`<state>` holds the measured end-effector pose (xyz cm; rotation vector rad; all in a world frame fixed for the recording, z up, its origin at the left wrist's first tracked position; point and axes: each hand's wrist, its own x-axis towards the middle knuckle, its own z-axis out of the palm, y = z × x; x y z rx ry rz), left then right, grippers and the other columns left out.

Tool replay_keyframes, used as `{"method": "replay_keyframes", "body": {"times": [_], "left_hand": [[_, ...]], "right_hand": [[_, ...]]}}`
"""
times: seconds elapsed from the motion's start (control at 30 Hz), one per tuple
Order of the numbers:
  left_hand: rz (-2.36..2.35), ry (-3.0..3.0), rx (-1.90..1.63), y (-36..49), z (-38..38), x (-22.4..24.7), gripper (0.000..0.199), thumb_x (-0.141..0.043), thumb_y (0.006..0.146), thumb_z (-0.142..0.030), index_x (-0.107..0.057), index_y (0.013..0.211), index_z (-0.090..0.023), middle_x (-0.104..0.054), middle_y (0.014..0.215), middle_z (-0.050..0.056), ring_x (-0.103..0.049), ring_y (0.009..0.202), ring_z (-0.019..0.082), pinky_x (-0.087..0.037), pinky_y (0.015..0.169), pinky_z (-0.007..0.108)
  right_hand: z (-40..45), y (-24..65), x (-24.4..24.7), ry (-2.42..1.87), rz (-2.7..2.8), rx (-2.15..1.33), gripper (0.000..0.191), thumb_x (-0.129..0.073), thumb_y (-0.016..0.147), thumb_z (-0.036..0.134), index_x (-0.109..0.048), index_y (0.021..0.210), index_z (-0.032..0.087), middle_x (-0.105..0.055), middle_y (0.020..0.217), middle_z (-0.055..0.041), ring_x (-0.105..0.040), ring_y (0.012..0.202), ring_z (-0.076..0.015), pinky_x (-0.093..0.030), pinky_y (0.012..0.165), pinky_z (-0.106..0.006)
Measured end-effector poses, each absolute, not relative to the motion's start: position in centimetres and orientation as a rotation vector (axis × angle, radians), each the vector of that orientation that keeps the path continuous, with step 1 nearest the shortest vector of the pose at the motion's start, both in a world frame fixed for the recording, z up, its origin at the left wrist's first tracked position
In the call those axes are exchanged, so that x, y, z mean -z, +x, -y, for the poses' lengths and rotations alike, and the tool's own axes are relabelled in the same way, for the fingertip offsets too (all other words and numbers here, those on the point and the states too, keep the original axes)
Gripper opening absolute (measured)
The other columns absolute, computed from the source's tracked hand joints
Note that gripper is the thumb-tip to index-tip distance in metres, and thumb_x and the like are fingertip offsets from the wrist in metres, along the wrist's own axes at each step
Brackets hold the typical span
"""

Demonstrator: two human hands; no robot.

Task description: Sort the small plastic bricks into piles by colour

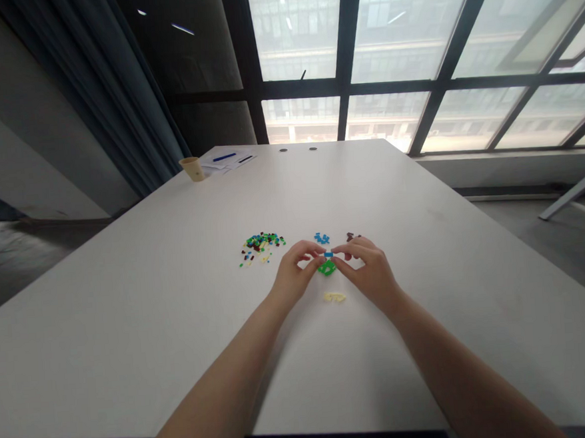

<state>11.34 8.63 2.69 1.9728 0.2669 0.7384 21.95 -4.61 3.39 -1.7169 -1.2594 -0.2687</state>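
Observation:
Between the fingertips of both hands is a small blue brick [328, 254], pinched from its two sides. My left hand [296, 265] closes on its left end, and my right hand [369, 262] on its right end. Just below the fingertips lies a cluster of green bricks [327, 268], partly covered by the fingers. A group of blue bricks [322, 238] sits beyond the hands. Dark brown bricks [351, 235] lie behind my right hand, partly hidden by it. Nearer to me is a row of pale yellow bricks [335, 297].
A mixed pile of small coloured bricks [264, 241] spreads left of my hands on the white table [188, 306]. Toward the far left corner stand a tan cup [192, 169] and papers [218, 163] with a blue pen [225, 157]. Windows line the far side.

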Motion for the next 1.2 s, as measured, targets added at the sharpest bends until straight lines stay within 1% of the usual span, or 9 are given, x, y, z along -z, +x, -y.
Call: {"method": "replay_keyframes", "body": {"times": [0.13, 0.2, 0.33, 0.47, 0.63, 0.83, 1.0, 1.1, 1.2], "left_hand": [[-0.484, 2.225, -0.787, 11.1, -11.1, -2.3, 0.017, -0.056, 0.077, -0.025, -0.061, 0.093, -0.02, -0.063, 0.094, 0.003, -0.057, 0.08, 0.015, -0.045, 0.078, 0.03], [-0.678, 2.383, -0.789, 10.8, -13.0, -1.7, 0.018, -0.052, 0.078, -0.021, -0.061, 0.093, -0.019, -0.062, 0.095, 0.006, -0.056, 0.084, 0.017, -0.043, 0.083, 0.034], [-1.008, 2.527, -0.589, 10.3, -15.8, -0.4, 0.016, -0.05, 0.078, -0.022, -0.062, 0.086, -0.018, -0.061, 0.097, 0.009, -0.054, 0.096, 0.023, -0.04, 0.088, 0.036], [-1.116, 2.569, -0.407, 10.1, -16.2, 0.0, 0.014, -0.056, 0.074, -0.026, -0.062, 0.082, -0.017, -0.06, 0.095, 0.012, -0.055, 0.095, 0.026, -0.04, 0.087, 0.037], [-1.146, 2.549, -0.301, 10.0, -16.3, -0.1, 0.014, -0.057, 0.07, -0.016, -0.06, 0.083, -0.015, -0.059, 0.097, 0.013, -0.055, 0.094, 0.025, -0.04, 0.085, 0.036], [-1.076, 2.547, -0.329, 10.0, -16.9, 0.5, 0.022, -0.047, 0.069, -0.005, -0.058, 0.083, -0.017, -0.059, 0.093, 0.008, -0.055, 0.088, 0.019, -0.041, 0.08, 0.029], [-1.211, 2.601, -0.339, 9.7, -17.0, 0.3, 0.012, -0.056, 0.07, -0.016, -0.059, 0.082, -0.017, -0.057, 0.098, 0.011, -0.054, 0.091, 0.023, -0.041, 0.082, 0.032], [-1.247, 2.61, -0.27, 9.6, -17.0, 0.3, 0.007, -0.053, 0.073, -0.018, -0.058, 0.076, -0.017, -0.059, 0.093, 0.011, -0.055, 0.086, 0.023, -0.041, 0.077, 0.032], [-1.228, 2.623, -0.267, 9.6, -16.9, 0.3, 0.012, -0.047, 0.076, -0.015, -0.058, 0.074, -0.017, -0.06, 0.091, 0.011, -0.056, 0.084, 0.022, -0.041, 0.076, 0.031]], "right_hand": [[4.2, 23.3, -2.7, -1.891, 1.213, 0.319, 0.01, -0.06, 0.076, 0.025, -0.069, 0.08, 0.021, -0.055, 0.061, 0.0006, -0.052, 0.065, -0.0144, -0.042, 0.07, -0.029], [3.6, 24.3, -2.4, -2.03, 1.144, 0.303, 0.01, -0.059, 0.076, 0.024, -0.069, 0.078, 0.02, -0.055, 0.061, 0.0002, -0.052, 0.064, -0.0147, -0.041, 0.068, -0.028], [1.7, 26.1, -2.1, -2.318, 1.059, 0.196, 0.013, -0.057, 0.075, 0.021, -0.069, 0.079, 0.02, -0.063, 0.07, -0.0034, -0.056, 0.069, -0.0159, -0.042, 0.067, -0.028], [-0.6, 26.9, -1.9, -2.5, 0.984, 0.051, 0.01, -0.06, 0.074, 0.02, -0.07, 0.077, 0.019, -0.067, 0.077, -0.0094, -0.06, 0.073, -0.0184, -0.044, 0.066, -0.029], [-2.4, 27.1, -1.3, -2.567, 0.883, -0.05, 0.001, -0.069, 0.066, 0.016, -0.069, 0.067, 0.017, -0.068, 0.072, -0.0124, -0.063, 0.067, -0.0201, -0.046, 0.061, -0.03], [-3.1, 27.0, -0.8, -2.558, 0.86, -0.069, 0.007, -0.071, 0.065, 0.017, -0.07, 0.072, 0.017, -0.068, 0.072, -0.0112, -0.063, 0.067, -0.0182, -0.046, 0.059, -0.027], [-1.7, 26.9, -1.7, -2.525, 0.889, -0.02, 0.006, -0.067, 0.07, 0.021, -0.069, 0.069, 0.016, -0.067, 0.071, -0.0115, -0.062, 0.066, -0.0185, -0.044, 0.061, -0.028], [0.5, 26.3, -2.5, -2.501, 0.924, 0.024, 0.01, -0.064, 0.072, 0.026, -0.067, 0.068, 0.017, -0.067, 0.072, -0.009, -0.06, 0.067, -0.0183, -0.042, 0.06, -0.028], [3.1, 25.3, -2.7, -2.47, 0.986, 0.13, 0.013, -0.063, 0.071, 0.031, -0.066, 0.065, 0.02, -0.065, 0.068, -0.0053, -0.058, 0.064, -0.0174, -0.039, 0.057, -0.027]]}}
